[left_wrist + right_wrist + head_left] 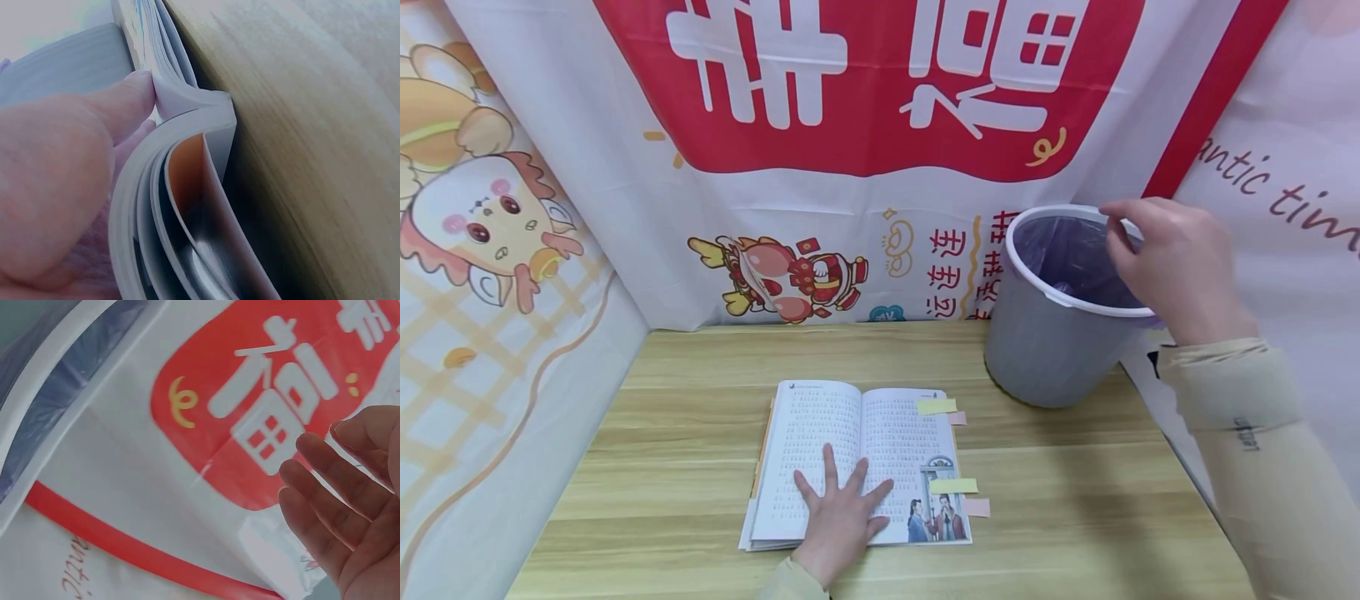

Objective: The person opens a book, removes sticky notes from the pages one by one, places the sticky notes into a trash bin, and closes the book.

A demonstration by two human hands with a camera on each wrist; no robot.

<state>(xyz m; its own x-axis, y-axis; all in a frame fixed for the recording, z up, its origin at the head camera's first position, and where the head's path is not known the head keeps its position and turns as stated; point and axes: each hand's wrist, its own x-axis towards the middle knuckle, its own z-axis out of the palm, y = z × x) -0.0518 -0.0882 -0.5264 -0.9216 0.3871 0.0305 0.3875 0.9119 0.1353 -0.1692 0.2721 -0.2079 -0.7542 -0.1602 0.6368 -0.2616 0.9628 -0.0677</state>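
Book (823, 417): open, face up on the table (662, 467), left of the bin.
Left hand (842, 517): light, even pressure should keep pages flat without creasing; palm down over the lower gutter, fingers spread, gripping nothing.
Tabs (937, 407): two yellow, two pink, at the right page's outer edge; best not brushed in passing.
Bin (1045, 350): grey, purple liner (1060, 250), standing at the table's right rear.
Right hand (1180, 258): fingertips probably best well inside the rim for any release; raised over the bin's right side, fingers loosely bent, no held item visible.
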